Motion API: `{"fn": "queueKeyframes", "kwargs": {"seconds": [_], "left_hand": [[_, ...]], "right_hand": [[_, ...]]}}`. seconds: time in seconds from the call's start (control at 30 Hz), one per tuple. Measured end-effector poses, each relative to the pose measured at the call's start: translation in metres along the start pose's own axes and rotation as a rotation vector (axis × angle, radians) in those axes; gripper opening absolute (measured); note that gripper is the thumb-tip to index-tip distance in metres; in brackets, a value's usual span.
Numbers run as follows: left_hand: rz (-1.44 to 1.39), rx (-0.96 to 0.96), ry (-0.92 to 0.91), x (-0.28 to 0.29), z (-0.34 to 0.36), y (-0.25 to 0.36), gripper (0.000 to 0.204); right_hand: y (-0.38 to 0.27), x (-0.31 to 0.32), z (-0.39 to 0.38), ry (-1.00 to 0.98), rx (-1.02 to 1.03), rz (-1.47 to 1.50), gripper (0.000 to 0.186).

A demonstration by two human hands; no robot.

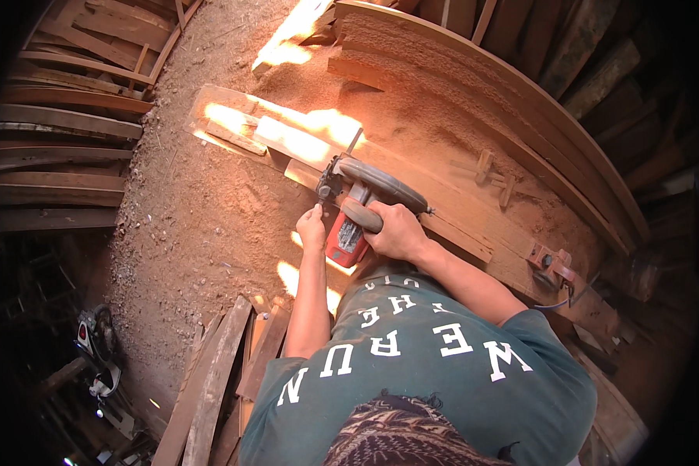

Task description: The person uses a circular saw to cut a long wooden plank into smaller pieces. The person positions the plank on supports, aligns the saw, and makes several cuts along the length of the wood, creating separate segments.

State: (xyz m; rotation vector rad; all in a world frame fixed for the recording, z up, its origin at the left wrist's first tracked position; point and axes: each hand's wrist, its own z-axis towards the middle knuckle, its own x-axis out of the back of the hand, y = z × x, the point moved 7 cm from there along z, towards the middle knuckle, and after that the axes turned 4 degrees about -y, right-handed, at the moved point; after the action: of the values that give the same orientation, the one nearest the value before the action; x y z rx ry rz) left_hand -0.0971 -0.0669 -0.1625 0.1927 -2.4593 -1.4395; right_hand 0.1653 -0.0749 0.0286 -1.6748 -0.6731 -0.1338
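A red and grey circular saw rests on a wooden board, its long curved guard pointing away to the right. My right hand is wrapped round the saw's rear handle. At the saw's left side, my left hand is closed on a small dark knob or lever by the base; its exact shape is hard to make out. The blade is hidden under the guard. Sunlit wood pieces lie on the bench beyond the saw.
Sawdust covers the bench and the ground. A red clamp-like metal fitting sits at the right. Stacked planks stand at left, more planks lean near my left arm, and a motorbike is at lower left.
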Motion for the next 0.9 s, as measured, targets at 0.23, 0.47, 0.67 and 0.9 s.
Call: {"fn": "queueKeyframes", "kwargs": {"seconds": [0.23,0.47,0.67,0.9], "left_hand": [[0.033,0.040,0.004,0.006,0.003,0.008,0.033],[0.017,0.055,0.057,0.011,0.008,0.012,0.032],[-0.036,0.095,0.052,0.017,0.018,0.000,0.033],[-0.080,0.062,0.007,0.019,0.029,-0.002,0.034]], "right_hand": [[-0.006,-0.004,0.010,-0.014,-0.029,0.006,0.026],[-0.007,-0.010,0.019,-0.001,-0.006,0.006,0.034],[-0.014,-0.011,0.024,-0.003,-0.003,0.016,0.032],[-0.021,-0.011,0.028,0.013,0.010,0.014,0.026]]}}
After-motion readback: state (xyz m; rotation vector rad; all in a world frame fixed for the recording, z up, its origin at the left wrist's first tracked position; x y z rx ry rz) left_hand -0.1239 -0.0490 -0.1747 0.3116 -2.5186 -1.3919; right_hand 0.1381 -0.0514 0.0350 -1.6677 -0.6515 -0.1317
